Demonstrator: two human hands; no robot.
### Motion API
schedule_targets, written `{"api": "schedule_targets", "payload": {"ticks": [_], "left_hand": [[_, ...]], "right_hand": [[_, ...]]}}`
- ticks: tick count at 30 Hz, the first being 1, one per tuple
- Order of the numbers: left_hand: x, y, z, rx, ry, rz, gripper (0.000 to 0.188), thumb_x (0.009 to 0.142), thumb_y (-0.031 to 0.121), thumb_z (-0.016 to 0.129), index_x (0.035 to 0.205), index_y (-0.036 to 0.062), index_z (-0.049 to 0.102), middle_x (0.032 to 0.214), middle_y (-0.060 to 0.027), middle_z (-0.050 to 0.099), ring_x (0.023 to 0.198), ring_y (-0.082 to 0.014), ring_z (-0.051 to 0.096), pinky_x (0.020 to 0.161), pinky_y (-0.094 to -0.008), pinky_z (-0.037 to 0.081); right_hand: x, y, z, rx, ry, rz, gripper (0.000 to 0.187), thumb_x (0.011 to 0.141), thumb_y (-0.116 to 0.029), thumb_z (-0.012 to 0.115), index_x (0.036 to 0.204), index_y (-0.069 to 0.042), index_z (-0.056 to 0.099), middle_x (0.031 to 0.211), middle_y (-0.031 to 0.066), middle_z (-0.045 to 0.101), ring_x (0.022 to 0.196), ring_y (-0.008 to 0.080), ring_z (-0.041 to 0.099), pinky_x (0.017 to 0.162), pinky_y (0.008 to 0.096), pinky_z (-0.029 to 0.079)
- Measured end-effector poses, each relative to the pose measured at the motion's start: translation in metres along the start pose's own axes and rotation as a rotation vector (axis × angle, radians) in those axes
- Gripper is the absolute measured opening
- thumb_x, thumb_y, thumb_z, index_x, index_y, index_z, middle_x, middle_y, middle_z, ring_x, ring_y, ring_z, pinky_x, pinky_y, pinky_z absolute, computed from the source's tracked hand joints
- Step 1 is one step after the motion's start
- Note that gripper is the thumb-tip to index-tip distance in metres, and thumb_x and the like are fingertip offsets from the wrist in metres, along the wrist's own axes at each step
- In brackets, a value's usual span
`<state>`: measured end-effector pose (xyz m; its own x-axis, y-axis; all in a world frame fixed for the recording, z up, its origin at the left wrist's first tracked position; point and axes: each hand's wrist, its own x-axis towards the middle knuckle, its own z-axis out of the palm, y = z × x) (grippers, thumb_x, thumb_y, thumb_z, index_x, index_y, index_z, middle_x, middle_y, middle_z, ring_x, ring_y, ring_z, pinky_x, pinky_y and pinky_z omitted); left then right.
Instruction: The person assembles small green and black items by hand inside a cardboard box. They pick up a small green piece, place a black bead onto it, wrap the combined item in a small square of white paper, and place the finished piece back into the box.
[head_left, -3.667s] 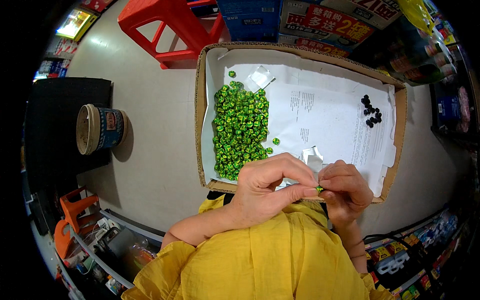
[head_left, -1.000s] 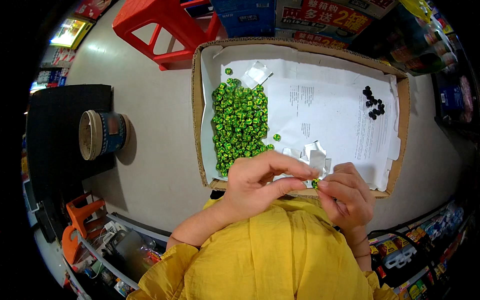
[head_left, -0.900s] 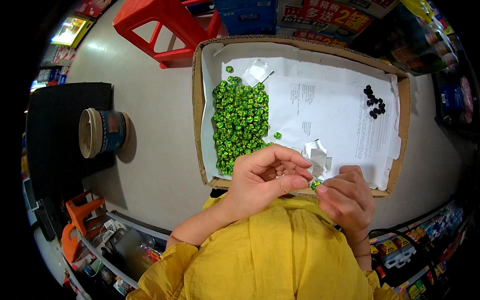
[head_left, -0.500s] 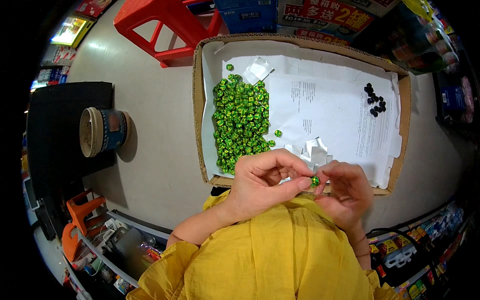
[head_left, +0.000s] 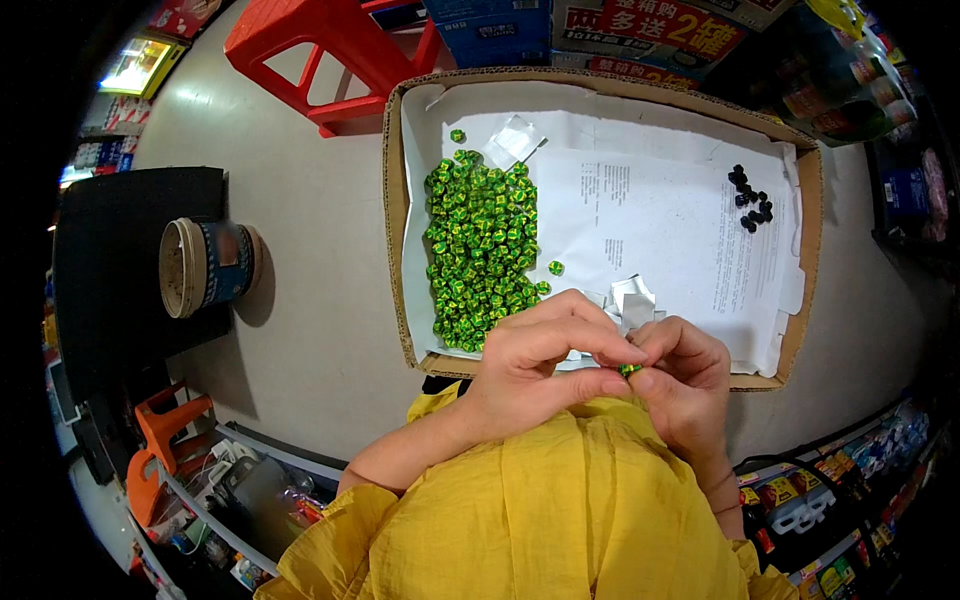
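Observation:
My left hand (head_left: 530,360) and my right hand (head_left: 692,385) meet over the near edge of a shallow cardboard box. Between their fingertips is a small green-and-yellow wrapped ball (head_left: 629,369), pinched from both sides and partly hidden. A large heap of the same wrapped balls (head_left: 480,245) fills the box's left part. One loose wrapped ball (head_left: 556,268) lies just right of the heap. Several silver foil squares (head_left: 634,300) lie just beyond my hands, partly covered by them. Another flat foil piece (head_left: 516,140) rests at the heap's far end.
White printed paper (head_left: 660,190) lines the cardboard box (head_left: 394,210). Several small black balls (head_left: 750,200) sit at its right. A red plastic stool (head_left: 330,60) and stacked cartons (head_left: 640,35) stand beyond. To the left is a tub (head_left: 210,265); shelves of goods (head_left: 830,500) are at lower right.
My right hand has come in to the left, and its fingers now close on the wrapped ball together with my left. The ball sits slightly lower and is more covered by fingers.

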<state>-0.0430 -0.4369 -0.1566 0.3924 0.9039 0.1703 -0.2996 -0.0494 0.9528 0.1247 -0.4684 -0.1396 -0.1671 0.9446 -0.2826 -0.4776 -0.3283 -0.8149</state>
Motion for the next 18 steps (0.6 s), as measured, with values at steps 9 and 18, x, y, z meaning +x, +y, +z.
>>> {"api": "schedule_targets", "payload": {"ticks": [9, 18], "left_hand": [[-0.002, -0.011, 0.007, -0.213, 0.055, -0.087, 0.018, 0.069, 0.008, 0.074, 0.082, 0.0005, 0.064, 0.084, -0.0068, 0.056, 0.073, -0.0132, 0.052, 0.064, -0.0229, 0.040], [-0.001, -0.018, -0.007, -0.107, 0.007, 0.085, 0.024, 0.065, 0.000, 0.075, 0.087, 0.0000, 0.065, 0.085, -0.0062, 0.055, 0.078, -0.0143, 0.051, 0.069, -0.0250, 0.042]], "right_hand": [[0.006, -0.004, -0.002, 0.215, -0.083, 0.252, 0.011, 0.076, -0.002, 0.065, 0.084, 0.001, 0.057, 0.078, 0.0032, 0.059, 0.070, 0.0073, 0.053, 0.064, 0.0204, 0.042], [0.011, -0.012, 0.001, 0.353, -0.145, 0.334, 0.015, 0.079, -0.002, 0.062, 0.092, 0.004, 0.059, 0.073, 0.0035, 0.058, 0.063, 0.0069, 0.051, 0.057, 0.0202, 0.040]]}}
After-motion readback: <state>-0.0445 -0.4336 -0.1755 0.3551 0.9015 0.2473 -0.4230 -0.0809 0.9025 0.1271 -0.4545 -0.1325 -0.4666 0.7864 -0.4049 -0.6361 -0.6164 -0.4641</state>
